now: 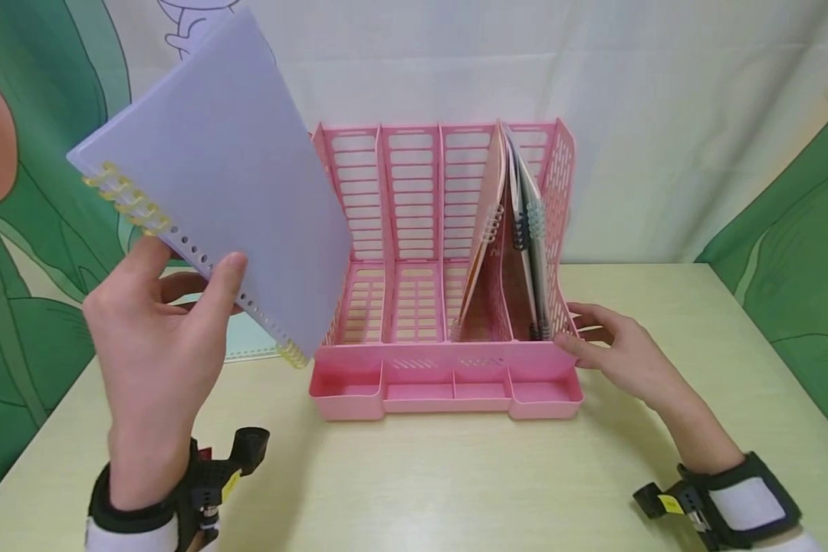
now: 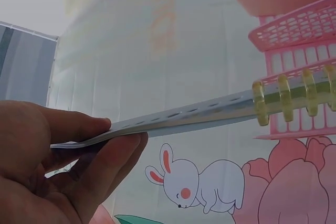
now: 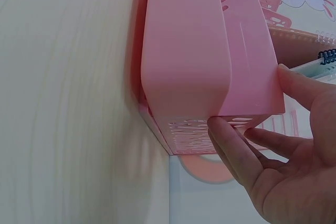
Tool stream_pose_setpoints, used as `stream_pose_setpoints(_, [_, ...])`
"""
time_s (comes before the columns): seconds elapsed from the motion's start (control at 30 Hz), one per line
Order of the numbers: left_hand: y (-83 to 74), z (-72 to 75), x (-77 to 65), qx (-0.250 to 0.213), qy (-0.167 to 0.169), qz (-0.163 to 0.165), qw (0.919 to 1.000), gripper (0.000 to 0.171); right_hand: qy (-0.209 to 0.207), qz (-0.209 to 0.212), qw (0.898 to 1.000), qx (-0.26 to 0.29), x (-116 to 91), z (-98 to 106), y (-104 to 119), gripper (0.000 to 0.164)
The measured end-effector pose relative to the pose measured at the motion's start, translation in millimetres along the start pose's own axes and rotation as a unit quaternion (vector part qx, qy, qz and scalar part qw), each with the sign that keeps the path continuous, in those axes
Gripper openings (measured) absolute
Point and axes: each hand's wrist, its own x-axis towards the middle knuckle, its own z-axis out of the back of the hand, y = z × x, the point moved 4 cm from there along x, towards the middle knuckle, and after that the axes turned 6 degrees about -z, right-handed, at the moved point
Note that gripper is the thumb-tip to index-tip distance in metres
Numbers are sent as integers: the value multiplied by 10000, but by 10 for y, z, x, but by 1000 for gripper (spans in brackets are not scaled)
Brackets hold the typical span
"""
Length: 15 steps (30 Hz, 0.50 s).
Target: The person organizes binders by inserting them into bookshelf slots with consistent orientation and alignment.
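My left hand (image 1: 162, 330) pinches a lilac ring-bound notebook (image 1: 228, 161) by its punched spine edge, thumb on the near face. The notebook hangs tilted in the air, left of a pink file organizer (image 1: 448, 376), overlapping its left side in the head view. Yellow rings (image 2: 286, 97) sit at both ends of the spine, with bare holes between. At the organizer's front right corner, my right hand (image 1: 610, 349) grips the side wall; the right wrist view has the thumb (image 3: 299, 85) at the front panel's edge and the other fingers against the outer side.
Several ring-bound notebooks (image 1: 534, 245) lean in the organizer's right-hand slots. A pale green notebook (image 1: 251, 337) lies on the table (image 1: 455, 483), partly behind the lilac one. Small open compartments run along the organizer's front. A printed curtain (image 1: 662, 153) hangs behind.
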Motion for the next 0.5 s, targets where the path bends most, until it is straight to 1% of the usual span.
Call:
stream_pose_setpoints(0.17, [-12, -24, -6, -105, 18, 7, 9999, 35, 6, -3, 10000, -7, -4, 4, 12, 75])
stream_pose_setpoints(0.33, [-20, -67, -16, -336, 66, -85, 9994, 35, 25, 15, 10000, 12, -10, 6, 16, 75])
stream_pose_setpoints(0.5, [-34, -106, -27, -371, 118, -196, 9990, 35, 26, 5, 10000, 27, -14, 2, 15, 75])
